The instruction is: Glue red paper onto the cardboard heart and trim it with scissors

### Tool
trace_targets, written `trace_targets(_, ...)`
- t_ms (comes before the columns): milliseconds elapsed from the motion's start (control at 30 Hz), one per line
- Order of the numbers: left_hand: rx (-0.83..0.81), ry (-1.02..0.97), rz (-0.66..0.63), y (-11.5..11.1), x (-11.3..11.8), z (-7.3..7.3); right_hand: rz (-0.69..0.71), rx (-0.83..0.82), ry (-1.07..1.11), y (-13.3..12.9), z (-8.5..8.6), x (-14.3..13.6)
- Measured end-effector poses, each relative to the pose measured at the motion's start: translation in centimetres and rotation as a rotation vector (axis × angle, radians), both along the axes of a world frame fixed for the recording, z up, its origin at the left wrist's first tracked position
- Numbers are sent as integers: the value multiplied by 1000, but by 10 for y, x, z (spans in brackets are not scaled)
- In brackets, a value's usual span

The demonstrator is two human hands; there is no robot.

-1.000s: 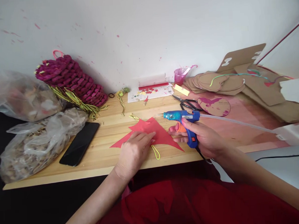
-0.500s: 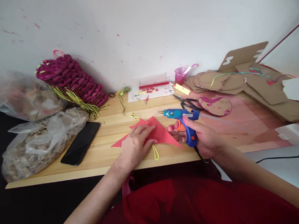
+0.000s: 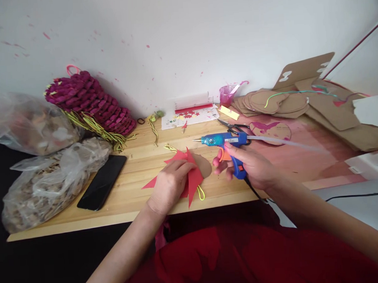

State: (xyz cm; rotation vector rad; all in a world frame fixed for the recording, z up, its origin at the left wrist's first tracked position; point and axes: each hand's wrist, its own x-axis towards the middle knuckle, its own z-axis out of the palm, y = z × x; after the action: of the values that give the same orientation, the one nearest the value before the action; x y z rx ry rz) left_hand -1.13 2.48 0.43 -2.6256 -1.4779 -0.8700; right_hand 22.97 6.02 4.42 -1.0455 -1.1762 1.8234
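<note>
My left hand point(image 3: 172, 182) pinches the red paper point(image 3: 194, 176) near the front edge of the table, and part of the paper is lifted. A brown cardboard piece point(image 3: 204, 166) shows beneath its right side. Yellow cord point(image 3: 201, 193) loops out below the paper, and more cord sticks out above it. My right hand point(image 3: 248, 164) grips a blue glue gun point(image 3: 236, 160) with an orange trigger. The gun's metal tip points left, above the cardboard and apart from the paper. A clear glue stick point(image 3: 279, 141) extends from its back.
Black scissors point(image 3: 234, 126) and a stained cardboard heart point(image 3: 271, 131) lie behind the gun. Cardboard pieces point(image 3: 332, 114) are stacked at right. A phone point(image 3: 102, 183), plastic bags point(image 3: 53, 185) and a purple braided piece point(image 3: 90, 104) sit at left. A white sheet point(image 3: 189, 118) holds small stars.
My left hand has lifted and folded the red paper's right side toward the left, uncovering the brown cardboard. The glue gun in my right hand has moved slightly left and up.
</note>
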Motion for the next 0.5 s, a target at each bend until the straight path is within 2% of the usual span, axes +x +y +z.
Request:
trace_targets(133, 59, -25, 11, -2, 2, -6, 3, 257, -435, 7, 4, 10)
trace_targets(233, 68, -50, 22, -3, 3, -9, 53, 440, -640, 7, 3, 6)
trace_targets(333, 55, -66, 40, -3, 3, -11, 59, 551, -725, 7, 1, -1)
trace_targets(500, 34, -79, 55, -3, 1, -14, 102, 573, -765, 11, 2, -9)
